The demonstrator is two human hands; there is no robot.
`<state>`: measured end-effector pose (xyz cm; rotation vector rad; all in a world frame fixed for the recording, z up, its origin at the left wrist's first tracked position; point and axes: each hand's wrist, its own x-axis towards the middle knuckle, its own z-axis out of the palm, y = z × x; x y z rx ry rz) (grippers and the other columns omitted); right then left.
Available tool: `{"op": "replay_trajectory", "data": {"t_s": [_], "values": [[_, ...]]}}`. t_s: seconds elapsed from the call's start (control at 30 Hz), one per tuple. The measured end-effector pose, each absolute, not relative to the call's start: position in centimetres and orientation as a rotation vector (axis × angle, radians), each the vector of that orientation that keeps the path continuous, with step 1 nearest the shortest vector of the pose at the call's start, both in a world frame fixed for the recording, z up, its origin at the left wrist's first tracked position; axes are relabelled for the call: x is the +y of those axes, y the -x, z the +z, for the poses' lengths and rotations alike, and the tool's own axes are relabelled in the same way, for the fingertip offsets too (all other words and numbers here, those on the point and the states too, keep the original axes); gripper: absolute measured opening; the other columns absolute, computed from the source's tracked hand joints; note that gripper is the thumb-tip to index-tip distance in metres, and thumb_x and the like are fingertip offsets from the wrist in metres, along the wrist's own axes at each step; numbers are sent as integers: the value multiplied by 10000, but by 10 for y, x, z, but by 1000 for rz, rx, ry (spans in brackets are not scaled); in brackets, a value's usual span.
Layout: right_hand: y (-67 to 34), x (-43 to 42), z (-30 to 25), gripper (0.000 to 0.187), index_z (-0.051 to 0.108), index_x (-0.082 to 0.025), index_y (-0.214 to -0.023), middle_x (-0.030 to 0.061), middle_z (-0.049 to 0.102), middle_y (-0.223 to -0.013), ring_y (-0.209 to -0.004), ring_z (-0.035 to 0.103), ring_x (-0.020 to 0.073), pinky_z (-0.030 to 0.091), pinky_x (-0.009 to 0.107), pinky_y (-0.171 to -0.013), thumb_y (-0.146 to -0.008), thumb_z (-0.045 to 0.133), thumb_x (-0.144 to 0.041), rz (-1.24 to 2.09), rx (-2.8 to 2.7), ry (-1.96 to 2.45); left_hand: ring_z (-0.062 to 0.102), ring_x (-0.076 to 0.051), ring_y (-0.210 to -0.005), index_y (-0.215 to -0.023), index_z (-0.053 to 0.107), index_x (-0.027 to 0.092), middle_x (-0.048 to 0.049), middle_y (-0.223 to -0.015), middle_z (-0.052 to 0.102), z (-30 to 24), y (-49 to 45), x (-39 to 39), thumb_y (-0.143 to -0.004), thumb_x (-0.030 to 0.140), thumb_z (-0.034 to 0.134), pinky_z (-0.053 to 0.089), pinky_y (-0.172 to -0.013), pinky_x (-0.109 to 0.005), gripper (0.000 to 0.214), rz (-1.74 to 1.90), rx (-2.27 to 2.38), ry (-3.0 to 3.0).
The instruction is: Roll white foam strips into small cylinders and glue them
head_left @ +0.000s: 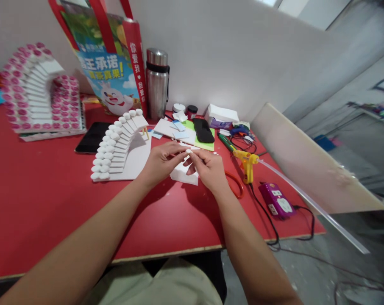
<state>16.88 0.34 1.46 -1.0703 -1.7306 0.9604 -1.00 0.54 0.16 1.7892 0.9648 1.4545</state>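
Observation:
My left hand [162, 163] and my right hand [206, 168] meet over the red table [45, 203], fingers pinched together on a small white foam piece [188, 151] between them. Under the hands lies a white foam sheet [183, 174]. Just left of my left hand stands a white model staircase [117, 146] with rounded white knobs along its steps. An orange scissors handle [238, 186] shows beside my right wrist.
A yellow glue gun [247, 163] with a long clear stick, and a purple power strip [276, 200], sit to the right. A steel flask [157, 82], printed bag [107, 63], phone [92, 137], foam scraps and a pink-knobbed staircase model [39, 91] stand behind. A leaning board [306, 161] borders the right edge.

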Motion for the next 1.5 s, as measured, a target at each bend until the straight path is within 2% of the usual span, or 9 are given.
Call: {"op": "replay_trajectory", "data": {"t_s": [0.13,0.4,0.63,0.73,0.87,1.0,1.27,1.37,1.5], "values": [[-171,4,15,257,750,-191,-879,3,753,-735,-550,702,127,512,237,-582,-983,654,-406,841,-1733,1140,721,-212,-960,-1009,810,193,-85,-1027,792,-2,10,7,-929,326,722,559,-849,-322,178,1450,976,-1760],[-170,-3,22,259,720,-208,-837,13,743,-706,-626,705,157,503,272,-652,-1013,569,-321,530,-1929,1142,703,-189,-839,-947,750,187,-51,-901,775,4,8,0,-956,312,667,522,-745,-283,151,1386,1127,-1931],[-162,-6,13,313,682,-203,-795,79,733,-705,-705,690,208,486,320,-735,-1007,474,-302,126,-2056,1230,693,-199,-845,-878,723,202,-49,-873,759,0,-1,-4,-957,268,632,514,-803,-316,137,1510,1233,-2012],[-160,-6,16,321,697,-210,-815,48,712,-642,-653,699,195,529,311,-732,-1019,517,-380,451,-1907,1240,697,-202,-861,-917,725,196,-55,-896,760,-1,1,-1,-942,284,651,522,-812,-320,118,1509,1227,-1963],[-166,1,26,473,726,-169,-955,78,773,-775,-575,711,180,597,309,-618,-1051,468,-554,1330,-1375,1189,720,-195,-818,-1012,713,175,-62,-919,769,-2,5,5,-926,339,689,563,-796,-327,186,1414,1075,-1647],[-176,11,30,474,710,-137,-1075,116,802,-861,-589,714,162,609,278,-576,-1098,382,-478,1860,-1028,1077,730,-202,-881,-1010,725,179,-67,-970,779,-2,9,9,-901,364,736,577,-838,-335,215,1382,969,-1528],[-176,10,28,361,650,-184,-1038,13,734,-775,-525,617,120,640,296,-592,-1110,399,-435,2125,-919,922,735,-218,-979,-1041,764,198,-68,-1025,795,-1,15,10,-918,347,733,556,-919,-343,196,1353,950,-1655],[-177,10,30,345,642,-178,-1081,34,742,-848,-591,658,131,656,315,-615,-1115,382,-403,2164,-927,886,737,-222,-989,-1037,769,197,-74,-1036,798,-1,16,10,-927,357,729,556,-926,-344,198,1337,948,-1670],[-182,10,31,136,627,-187,-1109,-6,681,-832,-595,616,104,659,301,-636,-1050,537,-270,2201,-936,796,735,-227,-993,-1026,778,205,-71,-1029,800,1,16,9,-925,363,738,552,-929,-348,192,1320,960,-1685]]}}
